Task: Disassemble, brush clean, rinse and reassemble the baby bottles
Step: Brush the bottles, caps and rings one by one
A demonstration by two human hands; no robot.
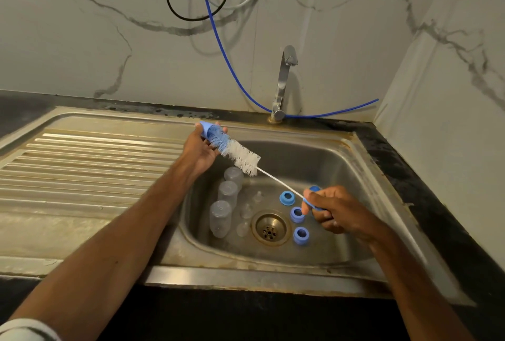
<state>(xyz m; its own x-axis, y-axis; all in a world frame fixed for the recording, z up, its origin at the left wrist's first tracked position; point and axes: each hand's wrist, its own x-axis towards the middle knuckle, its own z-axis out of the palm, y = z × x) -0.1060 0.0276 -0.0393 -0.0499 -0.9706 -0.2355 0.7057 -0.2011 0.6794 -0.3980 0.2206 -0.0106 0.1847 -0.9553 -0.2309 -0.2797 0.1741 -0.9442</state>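
Sink [355, 165] holds bottles [220, 217], rings [297, 214]; brush [240, 153] inside cap [204, 130] above.

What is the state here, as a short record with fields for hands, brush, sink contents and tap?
left hand: holds blue cap
right hand: grips brush by its handle
brush: tip inside the cap
bottles: three, clear, in sink, left of drain
nipples: several, clear, between bottles and drain
rings: three, blue, right of drain
tap: no water visible
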